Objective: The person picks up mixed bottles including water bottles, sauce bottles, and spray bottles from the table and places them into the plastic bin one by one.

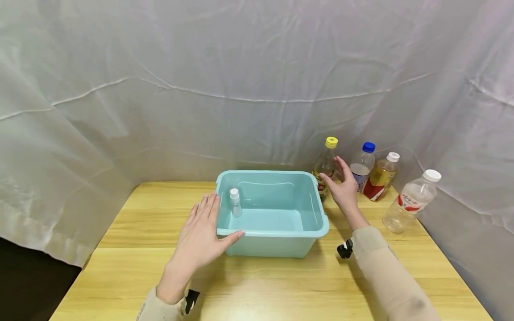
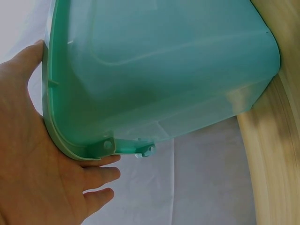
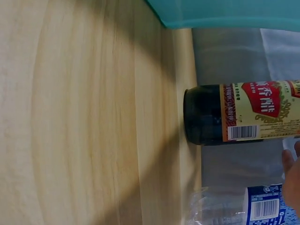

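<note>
My left hand [image 1: 200, 238] rests at the near left corner of a light blue plastic tub [image 1: 273, 234], with straight fingers along the left rim and the thumb over the front rim. In the left wrist view the palm lies against the tub's rim [image 2: 50, 101]. Beside the tub's far right corner stands a vinegar bottle [image 1: 331, 142] with a yellow cap. My right hand [image 1: 344, 189] is at this bottle, thumb and fingers spread apart around its near side. The right wrist view shows the bottle's red and cream label [image 3: 262, 110] and only a bit of the hand.
A small clear bottle with a white cap [image 1: 235, 204] stands inside the tub at the left. Right of my right hand are a blue-capped bottle [image 1: 363, 162], a white-capped bottle of amber liquid [image 1: 381, 176] and a clear bottle [image 1: 411, 200]. A grey curtain [image 1: 257, 120] hangs behind the wooden table [image 1: 265, 285].
</note>
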A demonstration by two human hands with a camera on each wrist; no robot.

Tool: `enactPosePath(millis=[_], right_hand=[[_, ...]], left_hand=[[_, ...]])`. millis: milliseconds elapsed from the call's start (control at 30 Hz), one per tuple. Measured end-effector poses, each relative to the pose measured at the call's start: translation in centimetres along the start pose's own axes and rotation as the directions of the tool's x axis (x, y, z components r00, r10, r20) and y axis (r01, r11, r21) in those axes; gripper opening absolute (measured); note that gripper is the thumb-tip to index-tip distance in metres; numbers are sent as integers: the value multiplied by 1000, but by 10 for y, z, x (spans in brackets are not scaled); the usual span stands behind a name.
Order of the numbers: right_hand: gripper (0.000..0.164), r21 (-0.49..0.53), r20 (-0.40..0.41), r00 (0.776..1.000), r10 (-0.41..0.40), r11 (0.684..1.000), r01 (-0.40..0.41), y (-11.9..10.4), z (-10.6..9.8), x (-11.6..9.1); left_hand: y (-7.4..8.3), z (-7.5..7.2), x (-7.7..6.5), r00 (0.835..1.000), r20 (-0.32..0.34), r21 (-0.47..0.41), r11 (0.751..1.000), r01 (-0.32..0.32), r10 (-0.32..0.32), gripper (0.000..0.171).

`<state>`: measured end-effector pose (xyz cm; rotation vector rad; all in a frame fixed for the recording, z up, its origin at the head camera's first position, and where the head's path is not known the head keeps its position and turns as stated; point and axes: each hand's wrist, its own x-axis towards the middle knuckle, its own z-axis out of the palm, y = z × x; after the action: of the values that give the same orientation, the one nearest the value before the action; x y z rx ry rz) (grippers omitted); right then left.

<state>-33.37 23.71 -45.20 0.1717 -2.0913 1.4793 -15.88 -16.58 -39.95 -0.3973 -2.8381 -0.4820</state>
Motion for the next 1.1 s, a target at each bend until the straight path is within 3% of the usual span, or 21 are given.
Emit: enactPosePath(millis=[300, 533, 1100], right_hand=[[81, -38, 39, 997, 67, 997, -65, 4, 0, 3], [81, -7, 17, 998, 66, 998, -66, 4, 2, 4], [78, -44, 27, 997, 77, 996, -75, 4, 0, 2]], left_hand=[[1, 0, 0, 1000, -4, 2, 1000, -7, 7, 118], [1, -1, 1, 1000, -9, -1, 1000, -11, 11, 120], [-1, 0, -1, 1000, -16, -3, 1000, -8, 8, 119]])
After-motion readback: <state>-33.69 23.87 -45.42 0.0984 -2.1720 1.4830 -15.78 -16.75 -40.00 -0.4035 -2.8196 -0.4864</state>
